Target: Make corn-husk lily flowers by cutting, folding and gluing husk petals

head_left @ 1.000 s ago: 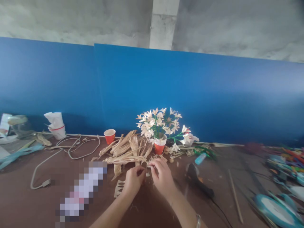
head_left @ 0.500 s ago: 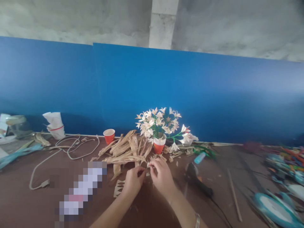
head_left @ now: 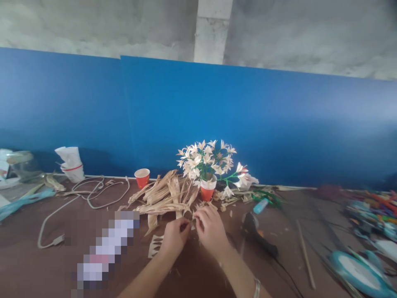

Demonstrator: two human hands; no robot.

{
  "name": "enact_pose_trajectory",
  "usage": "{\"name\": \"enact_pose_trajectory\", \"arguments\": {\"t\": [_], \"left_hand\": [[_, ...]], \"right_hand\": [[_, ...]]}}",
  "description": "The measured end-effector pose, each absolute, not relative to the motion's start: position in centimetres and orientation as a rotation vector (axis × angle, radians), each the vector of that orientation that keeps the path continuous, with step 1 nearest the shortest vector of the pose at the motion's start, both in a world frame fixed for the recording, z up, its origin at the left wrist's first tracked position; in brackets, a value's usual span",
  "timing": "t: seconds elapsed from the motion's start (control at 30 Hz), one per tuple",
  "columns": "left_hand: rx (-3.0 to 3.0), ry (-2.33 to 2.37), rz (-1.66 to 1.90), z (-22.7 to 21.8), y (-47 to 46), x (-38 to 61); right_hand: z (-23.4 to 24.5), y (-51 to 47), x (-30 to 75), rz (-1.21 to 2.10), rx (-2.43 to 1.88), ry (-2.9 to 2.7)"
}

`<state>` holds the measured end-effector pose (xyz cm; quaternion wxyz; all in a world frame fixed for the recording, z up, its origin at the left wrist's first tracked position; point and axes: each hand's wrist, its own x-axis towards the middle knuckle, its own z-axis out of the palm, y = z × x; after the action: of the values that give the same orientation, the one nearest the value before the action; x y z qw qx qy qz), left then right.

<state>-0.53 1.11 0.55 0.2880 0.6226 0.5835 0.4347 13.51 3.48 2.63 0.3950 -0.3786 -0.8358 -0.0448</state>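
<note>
My left hand (head_left: 173, 239) and my right hand (head_left: 211, 229) meet over the brown table (head_left: 37, 265), fingers pinched together on a small pale husk piece (head_left: 192, 226) between them. Just behind them lies a pile of dried corn husks (head_left: 164, 194). A red cup (head_left: 207, 191) holding a bunch of white husk flowers (head_left: 207, 159) on green stems stands right behind my right hand. A cut husk piece (head_left: 155, 246) lies left of my left hand.
An empty red cup (head_left: 142, 177) stands at the back. A white cable (head_left: 77, 198) loops at left near stacked white cups (head_left: 72, 163). A black glue gun (head_left: 259, 238), a blue tube (head_left: 261, 205) and a wooden stick (head_left: 305, 253) lie right. Coloured craft clutter (head_left: 369, 231) fills the far right.
Both hands stay pinched on the small husk piece, the fingers shifting slightly. The view has drifted a little.
</note>
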Motion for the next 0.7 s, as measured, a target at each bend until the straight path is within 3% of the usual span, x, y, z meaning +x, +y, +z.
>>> {"name": "enact_pose_trajectory", "arguments": {"t": [0.7], "left_hand": [[1.512, 1.475, 1.212, 0.5, 1.3, -0.6]], "right_hand": [[3.6, 2.8, 13.4, -0.095, -1.001, -2.025]]}}
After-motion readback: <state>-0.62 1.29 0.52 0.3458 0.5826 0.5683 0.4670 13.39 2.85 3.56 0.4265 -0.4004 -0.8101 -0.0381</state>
